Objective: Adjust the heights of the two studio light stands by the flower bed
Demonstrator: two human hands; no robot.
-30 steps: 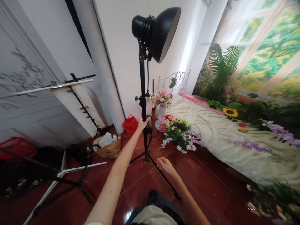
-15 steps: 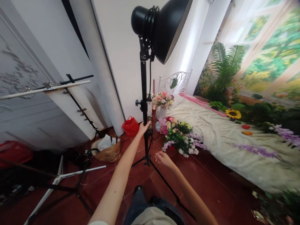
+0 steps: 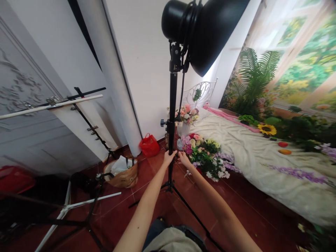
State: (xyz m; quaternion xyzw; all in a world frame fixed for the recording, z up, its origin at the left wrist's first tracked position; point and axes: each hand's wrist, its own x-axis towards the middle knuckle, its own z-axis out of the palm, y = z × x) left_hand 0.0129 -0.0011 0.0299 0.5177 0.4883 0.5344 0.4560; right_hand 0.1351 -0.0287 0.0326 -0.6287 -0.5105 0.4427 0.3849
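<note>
A black studio light (image 3: 204, 31) with a wide reflector and a coiled cable sits on top of a black light stand (image 3: 172, 94). My left hand (image 3: 169, 158) is wrapped around the stand's pole low down, above the spread legs. Just right of the pole, my right hand (image 3: 184, 159) has its fingers closed at about the same height; what they pinch is too small to make out. Higher up, a clamp knob (image 3: 163, 123) sticks out to the left of the pole.
Artificial flowers (image 3: 204, 154) stand on the red tiled floor beside a bed with a cream blanket (image 3: 252, 161). Left are a red bag (image 3: 149, 145), a wicker basket (image 3: 126, 176) and a white stand leg (image 3: 94, 198). One leg of the light stand reaches towards me.
My right hand has come up from below to beside the pole, its fingers now closed. The light and stand appear farther right and closer; my left hand still grips the pole.
</note>
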